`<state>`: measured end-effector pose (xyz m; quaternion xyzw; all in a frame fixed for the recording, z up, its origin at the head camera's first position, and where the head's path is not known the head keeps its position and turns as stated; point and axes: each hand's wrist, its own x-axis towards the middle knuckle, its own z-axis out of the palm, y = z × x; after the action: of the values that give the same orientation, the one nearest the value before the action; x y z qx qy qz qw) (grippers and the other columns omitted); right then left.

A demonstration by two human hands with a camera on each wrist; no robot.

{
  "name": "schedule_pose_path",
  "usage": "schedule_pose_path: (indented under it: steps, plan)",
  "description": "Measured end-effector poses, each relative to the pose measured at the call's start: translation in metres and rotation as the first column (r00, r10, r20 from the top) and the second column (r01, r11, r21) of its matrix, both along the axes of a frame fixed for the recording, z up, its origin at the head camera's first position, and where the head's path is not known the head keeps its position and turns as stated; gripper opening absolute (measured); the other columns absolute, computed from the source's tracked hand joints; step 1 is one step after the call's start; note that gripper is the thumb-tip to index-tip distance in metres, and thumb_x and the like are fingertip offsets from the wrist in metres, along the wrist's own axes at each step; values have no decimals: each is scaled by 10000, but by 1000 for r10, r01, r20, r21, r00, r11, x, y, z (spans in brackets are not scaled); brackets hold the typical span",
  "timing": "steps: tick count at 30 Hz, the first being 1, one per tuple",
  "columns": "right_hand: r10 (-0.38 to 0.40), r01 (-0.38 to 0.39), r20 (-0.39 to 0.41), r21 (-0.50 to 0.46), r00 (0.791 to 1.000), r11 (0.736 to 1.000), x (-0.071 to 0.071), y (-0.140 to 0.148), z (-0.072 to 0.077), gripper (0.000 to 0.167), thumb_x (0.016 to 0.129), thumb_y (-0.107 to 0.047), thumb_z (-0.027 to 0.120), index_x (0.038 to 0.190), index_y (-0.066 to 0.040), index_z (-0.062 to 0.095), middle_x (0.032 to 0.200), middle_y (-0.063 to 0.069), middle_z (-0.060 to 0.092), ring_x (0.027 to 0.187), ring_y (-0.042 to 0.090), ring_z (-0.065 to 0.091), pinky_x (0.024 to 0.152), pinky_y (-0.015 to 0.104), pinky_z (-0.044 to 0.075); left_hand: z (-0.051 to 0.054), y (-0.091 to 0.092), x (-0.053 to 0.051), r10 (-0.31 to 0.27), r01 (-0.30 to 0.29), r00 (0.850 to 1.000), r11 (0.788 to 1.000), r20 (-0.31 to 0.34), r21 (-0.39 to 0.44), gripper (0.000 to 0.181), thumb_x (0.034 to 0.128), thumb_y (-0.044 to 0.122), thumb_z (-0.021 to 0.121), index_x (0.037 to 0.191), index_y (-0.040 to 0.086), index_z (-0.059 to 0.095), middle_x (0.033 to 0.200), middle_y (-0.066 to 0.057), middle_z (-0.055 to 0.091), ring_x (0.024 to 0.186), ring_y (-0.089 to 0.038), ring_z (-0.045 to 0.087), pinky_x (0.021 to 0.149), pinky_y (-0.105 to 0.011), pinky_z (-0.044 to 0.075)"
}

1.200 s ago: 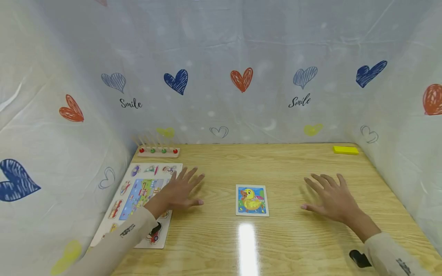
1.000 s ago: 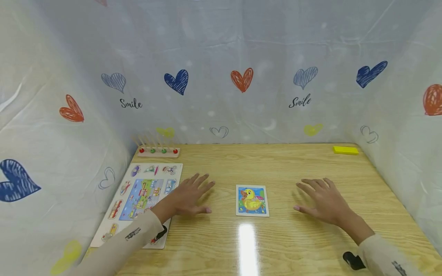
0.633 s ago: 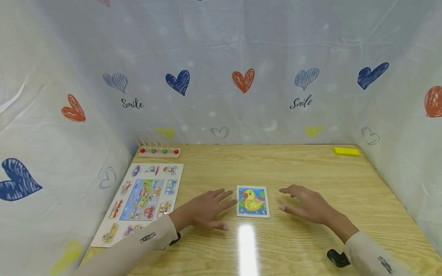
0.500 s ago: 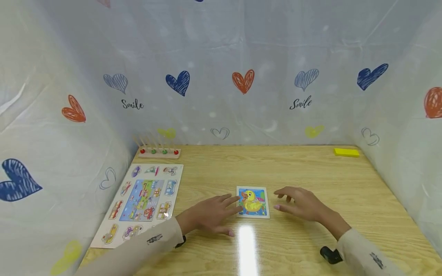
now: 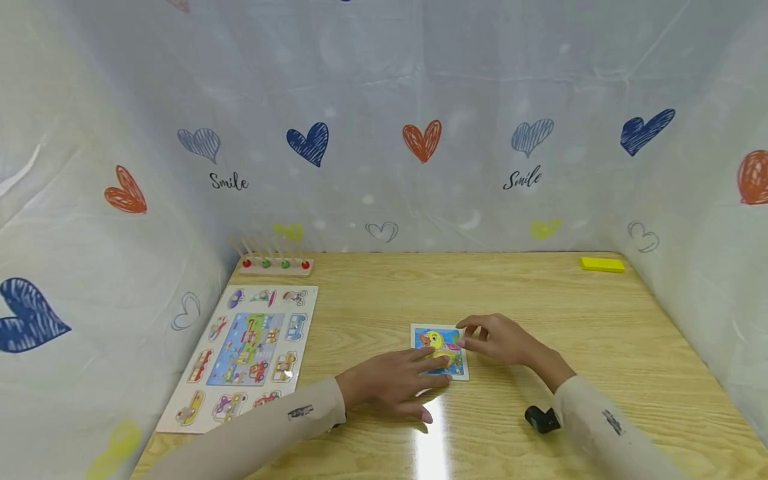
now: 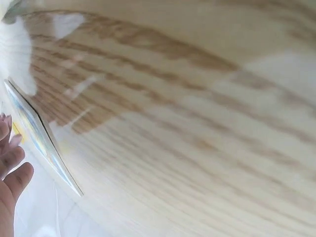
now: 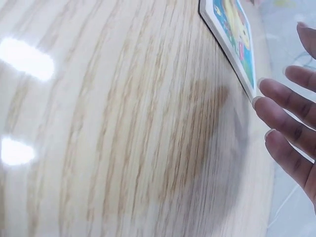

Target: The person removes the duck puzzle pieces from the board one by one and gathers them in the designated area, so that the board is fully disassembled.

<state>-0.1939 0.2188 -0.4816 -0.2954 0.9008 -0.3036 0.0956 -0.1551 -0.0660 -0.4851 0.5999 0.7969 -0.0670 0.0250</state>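
Note:
A small square duck jigsaw puzzle (image 5: pixel 443 335) with a pale frame lies flat on the wooden table. My left hand (image 5: pixel 396 379) reaches over its lower left part, fingers spread and fairly straight; whether they touch it I cannot tell. At the upper right corner is my right hand (image 5: pixel 501 339), its thumb and index finger apart near the edge. In the right wrist view, the fingertips (image 7: pixel 269 106) sit close beside a corner of the puzzle (image 7: pixel 232 37), loosely bent, gripping nothing. The left wrist view shows the puzzle (image 6: pixel 42 136) edge-on beside the left fingers (image 6: pixel 19 178).
A large picture board (image 5: pixel 210 390) with vehicle pieces lies at the left, partly under the left sleeve. Behind it stands a peg rack (image 5: pixel 276 271) with red and green beads. A yellow block (image 5: pixel 602 265) lies at the back right. Heart-printed sheets wall the table.
Both hands have moved inward from the sides to the puzzle. The left has come over its lower left part, the right to its upper right corner. The puzzle stays in place.

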Motion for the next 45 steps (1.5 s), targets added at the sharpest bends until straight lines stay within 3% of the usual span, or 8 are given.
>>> schedule_pose_path:
  steps: [8,16,25,34,39,45]
  plan:
    - [4,-4,25,16,1000,1000,-5,-3,-1,430,990,-399,637,1253,-60,671,1021,4,730,743,38,614,658,223,514,-3,13,2,3,-1,999,998,36,-57,742,1014,668,314,1589,199,315,1665,-93,233,1516,-356,268,1227,-415,263]
    - [19,-20,27,30,999,999,-8,-9,0,452,999,-432,610,1268,-73,664,1036,10,733,744,17,612,668,222,512,-4,12,4,38,-31,997,993,61,-115,796,987,716,290,1614,229,234,1690,-62,132,1546,-335,175,1238,-422,234]
    - [22,-24,56,27,998,999,-13,-15,3,370,1004,-317,633,1285,-77,655,1054,19,730,772,34,631,703,243,526,-6,8,1,57,-45,993,993,106,-113,793,994,705,293,1625,237,180,1695,-49,111,1553,-318,153,1247,-418,208]
    - [64,-63,65,-18,996,998,-21,-22,-4,341,1000,-250,644,1269,-40,655,1033,40,728,731,37,628,675,249,534,-5,10,1,43,-32,996,991,81,-133,755,1017,670,262,1624,225,188,1694,-59,121,1551,-312,165,1246,-411,210]
    - [73,-72,60,-21,996,997,-25,-27,-6,361,987,-267,665,1264,-36,654,1023,19,715,700,28,601,656,223,514,-6,9,1,41,-34,998,989,49,-141,622,1079,525,251,1626,240,172,1695,-48,132,1552,-279,184,1242,-404,224]
    - [80,-80,57,-7,995,997,-28,-34,-6,369,980,-278,673,1259,-38,658,1023,21,712,709,27,595,673,224,512,-8,7,2,29,-29,1000,995,-9,-94,525,1112,368,296,1617,243,221,1675,-38,217,1527,-253,269,1216,-358,287]
